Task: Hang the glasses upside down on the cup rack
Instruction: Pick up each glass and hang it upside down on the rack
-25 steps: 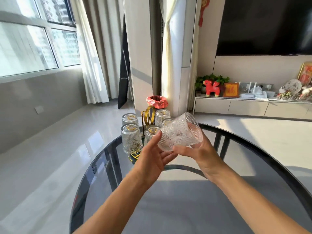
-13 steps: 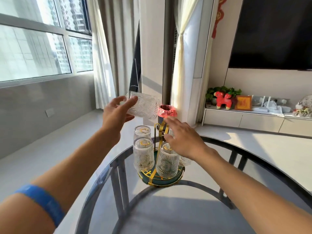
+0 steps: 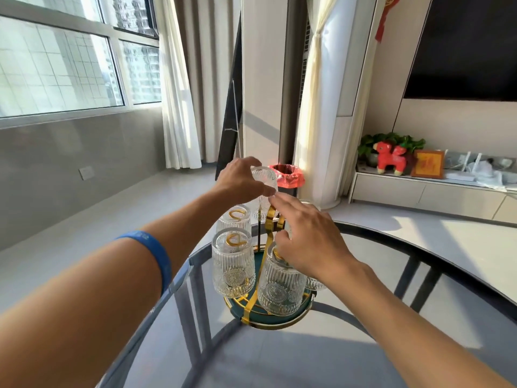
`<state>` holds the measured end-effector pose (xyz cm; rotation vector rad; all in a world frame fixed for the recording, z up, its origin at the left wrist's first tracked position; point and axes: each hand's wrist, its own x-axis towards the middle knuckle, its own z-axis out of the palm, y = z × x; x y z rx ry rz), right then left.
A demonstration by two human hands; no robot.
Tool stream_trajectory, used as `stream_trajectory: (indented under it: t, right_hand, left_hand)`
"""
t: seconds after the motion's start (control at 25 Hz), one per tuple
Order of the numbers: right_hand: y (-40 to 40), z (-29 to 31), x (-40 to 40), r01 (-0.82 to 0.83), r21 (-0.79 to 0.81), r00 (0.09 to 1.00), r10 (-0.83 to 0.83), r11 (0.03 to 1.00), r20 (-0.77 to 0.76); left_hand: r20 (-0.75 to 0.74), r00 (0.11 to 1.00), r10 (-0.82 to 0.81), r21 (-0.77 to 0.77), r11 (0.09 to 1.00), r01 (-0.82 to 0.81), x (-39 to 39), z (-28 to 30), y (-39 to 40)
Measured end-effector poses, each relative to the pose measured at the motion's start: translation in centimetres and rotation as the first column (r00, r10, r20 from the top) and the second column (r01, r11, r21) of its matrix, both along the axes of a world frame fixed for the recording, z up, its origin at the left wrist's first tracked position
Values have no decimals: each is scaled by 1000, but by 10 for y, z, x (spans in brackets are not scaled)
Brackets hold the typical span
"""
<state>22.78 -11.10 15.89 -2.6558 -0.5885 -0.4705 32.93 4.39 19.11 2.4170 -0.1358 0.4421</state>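
A gold wire cup rack on a round dark green tray stands on the glass table. Several ribbed clear glasses hang upside down on it, among them one at front left and one at front right. My left hand holds another ribbed glass upside down, just above the back of the rack. My right hand rests over the rack's top, fingers spread, touching the gold handle and the front right glass; it hides the glasses on the right side.
The round glass table has a dark rim and dark legs below. Beyond it stand a bin with a red bag, curtains, a white column and a low white cabinet with ornaments. A blue band is on my left forearm.
My left hand has turned the glass from sideways to upside down and brought it down and right, toward the rack's back. My right hand stays on the rack's top.
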Motion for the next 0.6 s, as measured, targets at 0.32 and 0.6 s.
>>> stream_trajectory:
  t: [0.32, 0.6]
  right_hand:
    - [-2, -7, 5, -6, 53, 998, 2, 999, 66]
    - [1, -7, -2, 28, 38, 999, -28, 999, 16]
  left_hand:
    - [-144, 986, -83, 270, 955, 120, 26, -34, -9]
    - [-203, 977, -65, 283, 951, 122, 18, -35, -10]
